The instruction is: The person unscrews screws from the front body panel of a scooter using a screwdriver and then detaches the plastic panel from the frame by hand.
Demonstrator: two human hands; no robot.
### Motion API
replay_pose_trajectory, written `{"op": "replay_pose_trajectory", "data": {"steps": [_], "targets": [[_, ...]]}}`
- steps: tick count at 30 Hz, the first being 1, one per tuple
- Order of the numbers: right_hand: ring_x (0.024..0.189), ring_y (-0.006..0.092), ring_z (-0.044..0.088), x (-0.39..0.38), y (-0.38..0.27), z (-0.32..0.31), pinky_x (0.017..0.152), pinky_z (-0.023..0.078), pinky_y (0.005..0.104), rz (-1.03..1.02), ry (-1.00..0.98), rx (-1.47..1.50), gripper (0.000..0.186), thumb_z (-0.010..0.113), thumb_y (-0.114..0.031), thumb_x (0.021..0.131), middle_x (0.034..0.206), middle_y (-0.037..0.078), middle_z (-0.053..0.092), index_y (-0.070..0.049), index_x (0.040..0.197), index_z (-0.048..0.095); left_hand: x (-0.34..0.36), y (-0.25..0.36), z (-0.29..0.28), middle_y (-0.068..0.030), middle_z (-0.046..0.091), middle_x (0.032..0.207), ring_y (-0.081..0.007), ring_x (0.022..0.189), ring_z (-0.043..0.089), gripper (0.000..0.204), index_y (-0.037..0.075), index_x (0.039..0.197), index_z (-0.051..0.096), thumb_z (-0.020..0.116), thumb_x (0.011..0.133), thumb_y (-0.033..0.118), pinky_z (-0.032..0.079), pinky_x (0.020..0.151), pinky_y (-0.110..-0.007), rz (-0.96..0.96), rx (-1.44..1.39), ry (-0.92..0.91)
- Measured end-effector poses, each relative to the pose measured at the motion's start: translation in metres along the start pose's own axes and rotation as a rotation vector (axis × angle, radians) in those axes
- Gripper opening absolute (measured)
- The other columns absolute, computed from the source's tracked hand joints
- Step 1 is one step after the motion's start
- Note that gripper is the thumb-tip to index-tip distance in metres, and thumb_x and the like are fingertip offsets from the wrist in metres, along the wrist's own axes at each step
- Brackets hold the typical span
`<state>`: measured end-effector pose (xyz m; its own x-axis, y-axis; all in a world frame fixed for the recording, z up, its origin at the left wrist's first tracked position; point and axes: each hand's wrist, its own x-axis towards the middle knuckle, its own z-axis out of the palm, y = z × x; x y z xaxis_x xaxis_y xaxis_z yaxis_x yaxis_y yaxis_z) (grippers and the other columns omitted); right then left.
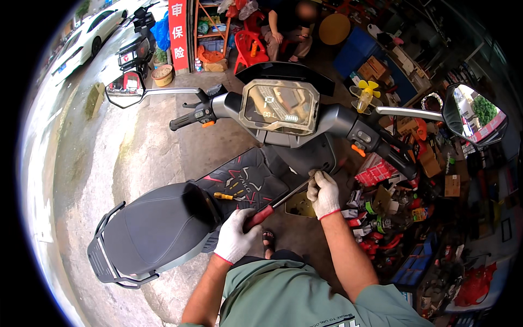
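Note:
My left hand [237,238], in a white work glove with a red cuff, is closed around the red handle of a long screwdriver [291,194]. Its metal shaft slants up to the right toward my right hand [325,195], gloved the same way. The right fingers are pinched at the shaft's far end; whether a small part is also between them cannot be made out. Both hands are beside an electric scooter [158,226], just below its dark front panel [308,155]. A yellow-handled tool [224,196] lies on the black footboard mat [245,174].
The handlebar with its lit display [280,107] spans above my hands, mirrors [482,113] sticking out both sides. Boxes and loose parts [381,210] crowd the floor at right. A person [289,27] sits behind the scooter near a red chair [249,49].

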<state>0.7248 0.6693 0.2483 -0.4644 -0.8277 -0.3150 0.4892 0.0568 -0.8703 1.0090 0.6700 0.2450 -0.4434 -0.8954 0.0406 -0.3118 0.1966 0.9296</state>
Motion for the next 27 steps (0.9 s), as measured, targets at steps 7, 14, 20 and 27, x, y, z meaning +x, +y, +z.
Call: {"op": "replay_pose_trajectory", "data": {"steps": [7, 14, 20, 27], "targets": [[0.047, 0.0084, 0.041, 0.001, 0.001, 0.003, 0.041, 0.029, 0.0237, 0.016, -0.010, 0.131, 0.019, 0.055, -0.020, 0.103, 0.066, -0.001, 0.051, -0.005, 0.095, 0.063, 0.007, 0.022, -0.001, -0.0160, 0.067, 0.090, -0.0376, 0.083, 0.066, 0.034, 0.004, 0.112, 0.067, 0.073, 0.081, 0.015, 0.054, 0.077, -0.038, 0.096, 0.237, 0.083], [0.047, 0.0080, 0.041, -0.001, 0.001, 0.008, 0.041, 0.028, 0.0235, 0.014, -0.014, 0.097, 0.019, 0.055, -0.021, 0.103, 0.066, -0.001, 0.051, -0.006, 0.095, 0.062, 0.027, 0.016, -0.016, -0.0042, 0.063, 0.081, -0.0103, 0.066, 0.056, 0.036, -0.005, 0.114, 0.063, 0.061, 0.098, 0.027, 0.048, 0.060, -0.027, -0.365, -0.331, -0.316], [0.047, 0.0079, 0.040, -0.018, 0.009, 0.020, 0.042, 0.030, 0.0233, 0.086, -0.077, 0.029, 0.022, 0.055, -0.023, 0.103, 0.065, -0.001, 0.050, -0.004, 0.094, 0.060, 0.018, 0.009, -0.015, -0.0079, 0.065, 0.089, -0.0132, 0.069, 0.059, 0.037, -0.003, 0.123, 0.057, 0.061, 0.096, 0.021, 0.049, 0.063, -0.027, -0.485, -0.655, -0.249], [0.047, 0.0059, 0.038, -0.020, 0.012, 0.031, 0.041, 0.027, 0.0214, 0.054, -0.037, 0.049, 0.022, 0.058, -0.025, 0.101, 0.067, -0.002, 0.050, -0.006, 0.091, 0.060, -0.010, 0.000, -0.020, -0.0155, 0.065, 0.089, -0.0239, 0.081, 0.066, 0.043, 0.002, 0.129, 0.053, 0.065, 0.094, 0.024, 0.053, 0.072, -0.036, 0.005, 0.000, -0.030]]}}
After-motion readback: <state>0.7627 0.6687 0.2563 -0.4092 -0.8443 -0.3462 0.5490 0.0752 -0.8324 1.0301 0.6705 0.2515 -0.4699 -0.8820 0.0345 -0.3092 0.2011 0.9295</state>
